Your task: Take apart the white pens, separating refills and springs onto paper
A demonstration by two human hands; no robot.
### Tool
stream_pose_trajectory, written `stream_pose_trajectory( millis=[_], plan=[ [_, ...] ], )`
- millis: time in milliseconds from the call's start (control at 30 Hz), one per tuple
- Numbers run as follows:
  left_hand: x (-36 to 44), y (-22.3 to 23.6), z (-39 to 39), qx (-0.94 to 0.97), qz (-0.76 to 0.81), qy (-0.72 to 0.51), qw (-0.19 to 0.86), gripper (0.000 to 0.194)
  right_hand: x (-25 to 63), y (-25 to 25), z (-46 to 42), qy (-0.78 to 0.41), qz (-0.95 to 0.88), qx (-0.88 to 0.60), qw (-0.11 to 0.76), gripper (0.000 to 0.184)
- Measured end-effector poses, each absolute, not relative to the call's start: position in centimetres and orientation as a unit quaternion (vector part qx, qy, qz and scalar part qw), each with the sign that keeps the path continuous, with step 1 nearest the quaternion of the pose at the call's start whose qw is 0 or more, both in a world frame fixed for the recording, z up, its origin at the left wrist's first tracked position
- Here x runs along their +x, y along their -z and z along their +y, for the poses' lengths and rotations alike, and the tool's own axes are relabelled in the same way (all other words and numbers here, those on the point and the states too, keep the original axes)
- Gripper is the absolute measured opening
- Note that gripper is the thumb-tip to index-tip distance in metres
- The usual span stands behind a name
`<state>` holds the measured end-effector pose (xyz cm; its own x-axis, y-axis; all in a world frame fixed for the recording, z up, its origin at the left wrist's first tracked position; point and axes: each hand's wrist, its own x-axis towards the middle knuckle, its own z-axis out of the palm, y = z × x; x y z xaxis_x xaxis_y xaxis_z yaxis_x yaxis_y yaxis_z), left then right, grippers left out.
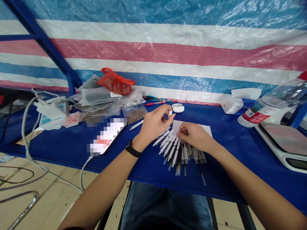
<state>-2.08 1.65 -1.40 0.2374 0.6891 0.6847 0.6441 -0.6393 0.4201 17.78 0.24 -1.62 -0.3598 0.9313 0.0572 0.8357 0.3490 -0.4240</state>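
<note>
At tbl (235, 147): 2 hands (155, 124) (194, 135), 1 stick bunch (173, 148), 1 phone (107, 137)

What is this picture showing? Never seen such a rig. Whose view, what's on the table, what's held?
There's no machine: a person works with two bare hands, filmed by one head-worn camera looking forward and down. On the blue table lie a fanned bunch of slim pieces, a phone, clear bags, a bottle and a scale. The left hand holds a small white item near a white oval case. The right hand is at the bunch's far end; its grip is unclear.
</note>
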Motion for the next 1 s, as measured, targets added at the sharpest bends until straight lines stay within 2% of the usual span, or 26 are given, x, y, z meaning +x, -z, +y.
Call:
stream_pose_trajectory(
  millis=[400, 567, 667, 800, 1000],
  plan=[
    [-1.9, 1.4, 1.6, 0.789, 0.415, -0.453, 0.031, 0.009, 17.9, 1.5, 0.4, -0.182, -0.811, -0.531, 0.166, 0.013],
    [-2.0, 1.5, 1.8, 0.795, 0.417, -0.441, 0.004, 0.010, 18.6, 1.0, 0.8, -0.211, -0.778, -0.527, 0.269, 0.006],
    [-2.0, 1.5, 1.8, 0.795, 0.411, -0.447, 0.009, 0.016, 19.0, 0.8, 0.9, -0.260, -0.737, -0.524, 0.340, 0.011],
    [-2.0, 1.3, 1.8, 0.798, 0.394, -0.451, 0.063, 0.023, 19.0, 1.0, 0.9, -0.317, -0.681, -0.500, 0.432, 0.022],
    [-2.0, 1.5, 1.9, 0.802, 0.354, -0.453, 0.164, 0.027, 18.5, 1.2, 0.9, -0.367, -0.621, -0.466, 0.512, 0.029]
  ],
)
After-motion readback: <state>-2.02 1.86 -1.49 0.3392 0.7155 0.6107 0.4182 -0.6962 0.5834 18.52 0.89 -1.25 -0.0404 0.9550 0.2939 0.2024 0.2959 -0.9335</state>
